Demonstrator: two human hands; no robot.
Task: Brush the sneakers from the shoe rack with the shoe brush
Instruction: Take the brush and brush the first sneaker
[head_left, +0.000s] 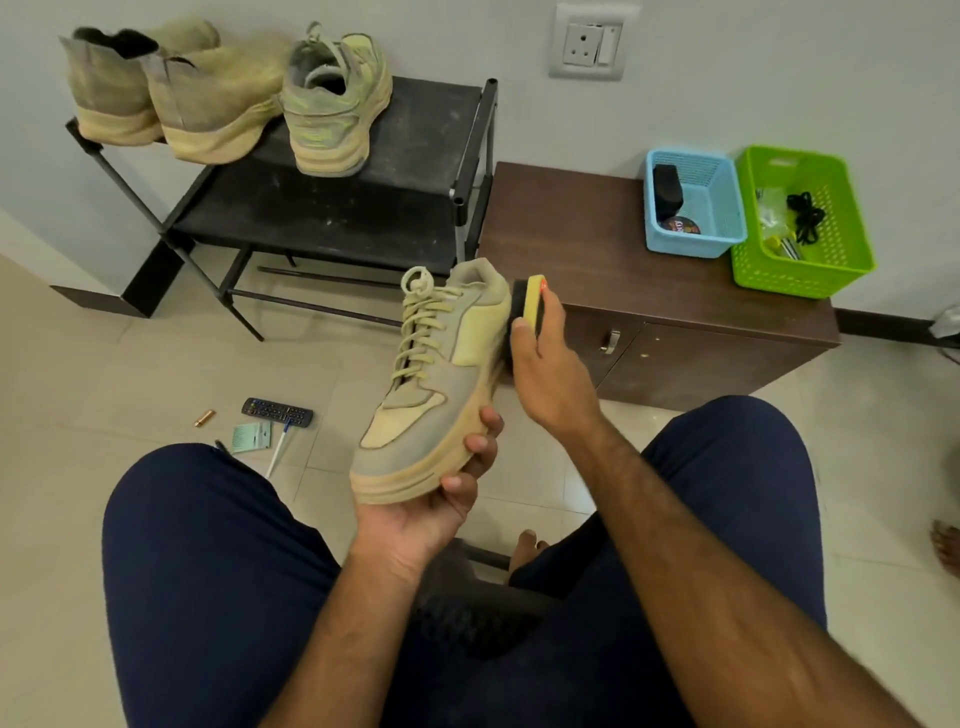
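While left hand (427, 519) grips the sneaker (431, 384) by its sole, just in front of the shoe rack (415, 122), I see right hand (551, 379) clasping the brush (531, 304), bristles on the sneaker's side. Three more shoes (218, 104) sit atop the rack.

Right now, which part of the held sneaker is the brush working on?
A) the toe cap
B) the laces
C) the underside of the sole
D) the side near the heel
D: the right hand holds the shoe brush with its bristles against the side of the sneaker close to the heel, while the left hand grips the sole at the toe end.
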